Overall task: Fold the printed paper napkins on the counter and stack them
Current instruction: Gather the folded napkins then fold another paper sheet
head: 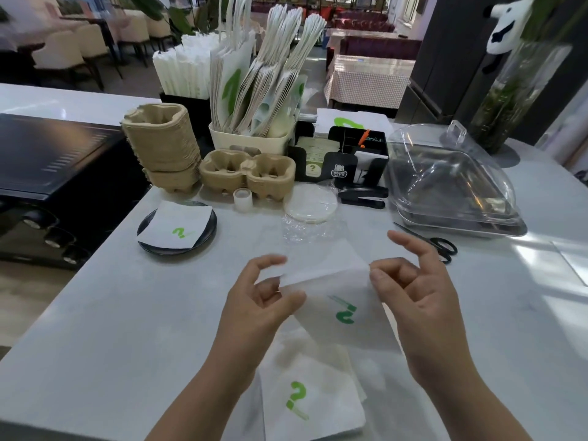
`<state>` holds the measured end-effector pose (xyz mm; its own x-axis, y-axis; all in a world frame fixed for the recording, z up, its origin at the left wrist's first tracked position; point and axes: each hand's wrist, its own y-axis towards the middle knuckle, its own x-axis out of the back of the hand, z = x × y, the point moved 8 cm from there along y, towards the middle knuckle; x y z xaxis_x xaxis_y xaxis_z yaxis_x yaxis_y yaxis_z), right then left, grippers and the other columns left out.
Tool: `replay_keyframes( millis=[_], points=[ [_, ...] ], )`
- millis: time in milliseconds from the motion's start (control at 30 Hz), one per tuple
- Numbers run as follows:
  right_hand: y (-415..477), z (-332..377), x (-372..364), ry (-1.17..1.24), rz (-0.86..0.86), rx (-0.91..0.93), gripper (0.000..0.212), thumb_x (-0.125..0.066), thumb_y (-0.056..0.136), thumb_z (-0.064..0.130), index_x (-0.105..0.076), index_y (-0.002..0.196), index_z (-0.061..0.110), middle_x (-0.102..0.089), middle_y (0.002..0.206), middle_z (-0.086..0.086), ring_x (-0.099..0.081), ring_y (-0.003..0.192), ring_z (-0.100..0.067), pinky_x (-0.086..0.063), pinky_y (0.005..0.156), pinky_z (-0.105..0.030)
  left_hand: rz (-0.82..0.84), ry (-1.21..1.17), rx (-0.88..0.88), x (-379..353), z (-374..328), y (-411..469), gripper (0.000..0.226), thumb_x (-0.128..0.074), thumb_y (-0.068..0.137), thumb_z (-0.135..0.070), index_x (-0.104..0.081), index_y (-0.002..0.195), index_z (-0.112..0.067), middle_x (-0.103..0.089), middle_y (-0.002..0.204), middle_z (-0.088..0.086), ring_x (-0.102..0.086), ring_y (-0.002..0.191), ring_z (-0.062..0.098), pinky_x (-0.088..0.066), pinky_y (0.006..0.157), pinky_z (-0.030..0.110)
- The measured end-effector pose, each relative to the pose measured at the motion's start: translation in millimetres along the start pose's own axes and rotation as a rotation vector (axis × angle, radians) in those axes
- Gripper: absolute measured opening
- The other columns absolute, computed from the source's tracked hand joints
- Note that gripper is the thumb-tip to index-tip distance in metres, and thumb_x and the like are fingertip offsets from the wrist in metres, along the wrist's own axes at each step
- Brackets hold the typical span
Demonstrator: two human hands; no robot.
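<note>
A white paper napkin with a green question-mark print is lifted above the counter, partly folded. My left hand pinches its upper left edge and my right hand pinches its upper right corner, the other fingers spread. Below it, near the counter's front edge, lies a pile of napkins with the same print. Another printed napkin rests on a dark round plate at the left.
Behind the hands sit a bagged stack of round papers, a tape roll, a black stapler, scissors, a clear-lidded tray, pulp cup carriers, a black organizer and a bin of paper bags.
</note>
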<state>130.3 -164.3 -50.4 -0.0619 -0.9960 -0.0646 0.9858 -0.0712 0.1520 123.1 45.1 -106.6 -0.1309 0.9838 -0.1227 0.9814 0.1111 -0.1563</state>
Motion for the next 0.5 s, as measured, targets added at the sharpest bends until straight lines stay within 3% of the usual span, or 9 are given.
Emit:
replay_keyframes(
  millis=[67,133,200,333,400,500],
  points=[
    [0.7,6.5,-1.1,-0.035,0.028,0.04,0.039,-0.065,0.09,-0.004,-0.063,0.115,0.025,-0.071,0.078,0.002,-0.064,0.071,-0.005,-0.052,0.065,-0.014,-0.011,-0.027,-0.034,-1.5,0.8,-4.2,0.022,-0.08,0.073,-0.012,-0.074,0.09,-0.024,-0.076,0.081,0.002,-0.069,0.076,0.018,-0.057,0.077,0.03],
    [-0.3,10.1,-4.5,-0.07,0.065,0.062,0.032,-0.067,0.088,-0.006,-0.068,0.105,0.021,-0.069,0.078,0.005,-0.064,0.07,-0.003,-0.051,0.062,-0.013,-0.029,-0.027,-0.054,-2.1,3.6,-7.2,0.021,-0.083,0.077,-0.001,-0.076,0.08,-0.021,-0.072,0.076,0.0,-0.065,0.073,0.016,-0.056,0.068,0.019],
    [-1.4,12.0,-5.4,-0.115,0.083,0.069,0.03,-0.069,0.087,-0.005,-0.071,0.1,0.022,-0.069,0.078,0.006,-0.064,0.072,-0.003,-0.052,0.063,-0.014,-0.043,-0.027,-0.08,-1.3,0.5,-10.5,0.026,-0.081,0.078,0.005,-0.075,0.078,-0.02,-0.069,0.075,0.003,-0.063,0.072,0.017,-0.055,0.065,0.018],
    [-3.3,20.6,-6.4,-0.391,0.152,0.146,0.03,-0.077,0.084,0.007,-0.075,0.101,0.032,-0.073,0.086,0.007,-0.068,0.081,-0.013,-0.055,0.071,-0.019,-0.012,0.033,-0.196,6.3,-26.2,-18.5,0.025,-0.077,0.073,-0.006,-0.074,0.09,-0.024,-0.069,0.079,0.014,-0.064,0.076,0.023,-0.055,0.072,0.031],
    [-5.4,34.5,-11.6,-0.636,0.176,0.305,0.024,-0.077,0.082,0.015,-0.076,0.1,0.03,-0.071,0.081,0.012,-0.065,0.083,-0.011,-0.048,0.07,-0.01,0.009,0.139,-0.269,10.6,-45.1,-24.5,0.037,-0.078,0.075,-0.004,-0.072,0.099,-0.031,-0.079,0.089,0.003,-0.074,0.082,0.019,-0.061,0.077,0.029],
    [-10.7,48.2,-18.4,-0.703,0.181,0.442,0.023,-0.075,0.078,0.014,-0.077,0.099,0.024,-0.067,0.08,0.023,-0.061,0.081,-0.005,-0.041,0.068,-0.004,-0.026,0.324,-0.246,15.3,-60.7,-28.8,0.058,-0.083,0.078,-0.001,-0.062,0.115,-0.041,-0.079,0.089,-0.005,-0.073,0.078,0.013,-0.06,0.075,0.024]
  ],
)
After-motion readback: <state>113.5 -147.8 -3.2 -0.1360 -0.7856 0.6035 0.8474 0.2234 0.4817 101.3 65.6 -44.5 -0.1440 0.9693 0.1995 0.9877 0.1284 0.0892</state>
